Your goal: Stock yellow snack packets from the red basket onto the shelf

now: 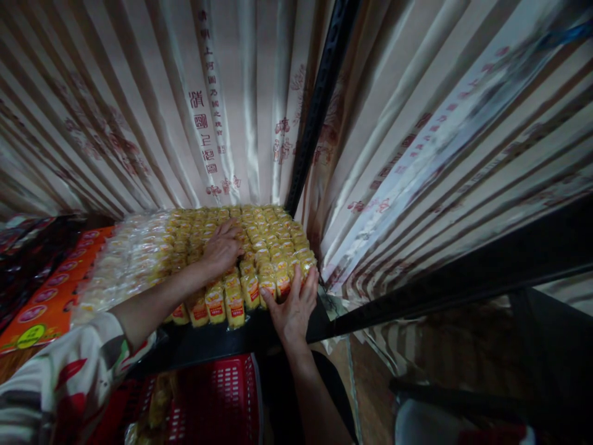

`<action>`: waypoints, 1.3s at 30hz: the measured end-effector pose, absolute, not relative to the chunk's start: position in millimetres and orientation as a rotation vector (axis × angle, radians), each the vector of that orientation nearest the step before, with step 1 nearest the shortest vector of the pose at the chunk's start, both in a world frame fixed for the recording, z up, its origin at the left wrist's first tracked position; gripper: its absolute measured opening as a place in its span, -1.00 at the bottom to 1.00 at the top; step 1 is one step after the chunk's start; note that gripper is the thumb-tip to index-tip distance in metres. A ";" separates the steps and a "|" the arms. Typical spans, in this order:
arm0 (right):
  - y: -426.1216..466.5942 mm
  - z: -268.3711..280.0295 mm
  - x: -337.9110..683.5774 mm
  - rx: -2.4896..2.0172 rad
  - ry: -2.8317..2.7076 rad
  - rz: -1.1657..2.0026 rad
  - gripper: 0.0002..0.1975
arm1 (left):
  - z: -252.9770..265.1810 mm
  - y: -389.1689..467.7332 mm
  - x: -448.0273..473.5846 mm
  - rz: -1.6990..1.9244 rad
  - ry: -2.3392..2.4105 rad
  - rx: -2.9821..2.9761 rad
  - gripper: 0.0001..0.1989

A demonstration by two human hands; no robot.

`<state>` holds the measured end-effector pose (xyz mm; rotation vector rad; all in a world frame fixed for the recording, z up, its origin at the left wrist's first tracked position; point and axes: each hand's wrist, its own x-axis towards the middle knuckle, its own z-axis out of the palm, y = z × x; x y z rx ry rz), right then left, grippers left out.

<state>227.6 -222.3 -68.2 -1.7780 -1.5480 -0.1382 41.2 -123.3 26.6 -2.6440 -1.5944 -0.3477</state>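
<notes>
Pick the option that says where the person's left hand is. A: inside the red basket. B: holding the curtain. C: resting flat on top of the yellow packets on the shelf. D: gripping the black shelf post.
C: the left hand lies palm down on top of the yellow packets, while the right hand touches the front row at the shelf edge; the red basket sits below, untouched.
</notes>
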 end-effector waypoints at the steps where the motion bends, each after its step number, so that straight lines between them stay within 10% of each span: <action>1: -222.3 -68.3 227.7 -1.772 -1.550 -0.139 -0.07 | 28.3 -123.9 41.3 -0.331 -1.575 -2.629 -0.84; 39: -222.1 -68.4 229.2 -1.751 -1.574 -0.152 -0.13 | 40.9 -138.0 50.6 -0.190 -1.568 -2.769 -0.88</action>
